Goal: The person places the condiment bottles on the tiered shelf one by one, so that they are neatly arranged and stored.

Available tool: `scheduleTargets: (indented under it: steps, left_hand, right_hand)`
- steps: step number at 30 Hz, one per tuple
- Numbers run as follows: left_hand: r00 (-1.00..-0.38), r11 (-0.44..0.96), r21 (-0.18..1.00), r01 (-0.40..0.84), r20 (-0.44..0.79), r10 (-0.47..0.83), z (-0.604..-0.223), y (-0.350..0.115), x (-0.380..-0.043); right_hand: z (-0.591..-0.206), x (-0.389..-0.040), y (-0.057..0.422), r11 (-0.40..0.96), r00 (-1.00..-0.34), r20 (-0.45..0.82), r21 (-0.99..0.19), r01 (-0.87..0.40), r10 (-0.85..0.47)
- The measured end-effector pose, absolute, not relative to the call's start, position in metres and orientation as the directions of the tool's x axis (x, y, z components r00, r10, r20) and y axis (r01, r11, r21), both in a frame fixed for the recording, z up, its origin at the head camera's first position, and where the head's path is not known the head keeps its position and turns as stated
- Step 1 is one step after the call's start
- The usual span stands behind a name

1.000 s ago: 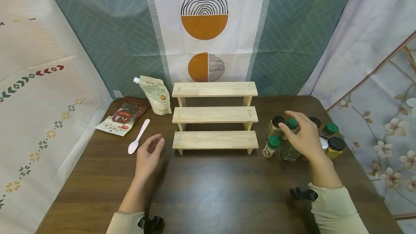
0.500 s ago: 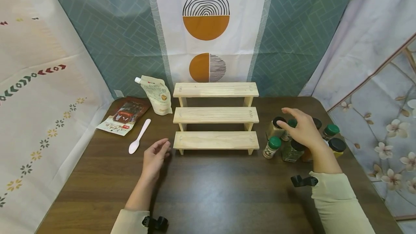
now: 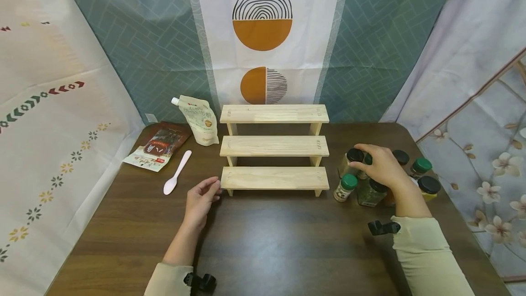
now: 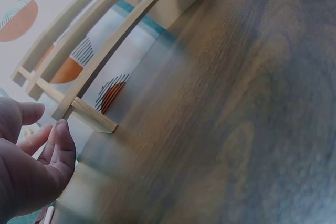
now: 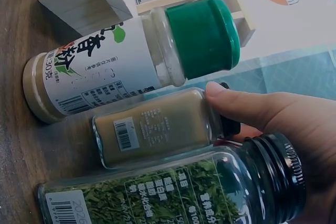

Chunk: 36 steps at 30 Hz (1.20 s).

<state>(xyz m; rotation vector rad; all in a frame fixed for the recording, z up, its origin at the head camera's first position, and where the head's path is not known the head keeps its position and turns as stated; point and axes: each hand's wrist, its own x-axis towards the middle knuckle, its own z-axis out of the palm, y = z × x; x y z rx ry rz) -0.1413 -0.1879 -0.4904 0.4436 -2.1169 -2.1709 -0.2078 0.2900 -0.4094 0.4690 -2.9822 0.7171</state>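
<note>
My right hand [image 3: 380, 168] reaches over a cluster of spice jars and holds a black-capped jar of tan powder [image 5: 152, 127] near its neck, the thumb on the near side and the fingers behind. That jar stands upright among the others. A green-capped shaker [image 5: 100, 66] and a black-capped jar of green flakes [image 5: 152, 195] flank it closely. My left hand [image 3: 201, 200] is at the left end of the bottom step of a three-tier wooden rack [image 3: 274, 178], its fingers loosely bent. Its fingertips come right up to the step's end; whether they touch is hard to tell.
A white spoon [image 3: 177, 172], a brown and white packet [image 3: 158, 147] and a pale spouted pouch [image 3: 198, 120] are on the left of the dark wooden table [image 3: 263, 245]. More jars, including a yellow one with a black lid [image 3: 429, 186], crowd the right side.
My right hand has come down onto the tan powder jar, its fingers closing around the neck. My left hand has moved right, to the end of the rack's bottom step.
</note>
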Motion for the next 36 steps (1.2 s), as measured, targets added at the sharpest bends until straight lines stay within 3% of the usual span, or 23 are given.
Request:
scheduleTargets:
  steps: [18,36]
  left_hand:
    - [-0.959,-0.096,0.987,-0.126,-0.146,-0.242,-0.493,-0.178,-0.148]
    - [-0.957,-0.093,0.988,-0.119,-0.14,-0.256,-0.496,-0.174,-0.149]
  right_hand:
    - [-0.409,-0.213,0.29,0.869,-0.964,0.079,-0.417,-0.264,-0.255]
    - [-0.412,-0.213,0.29,0.823,-0.926,0.26,-0.434,-0.367,-0.276]
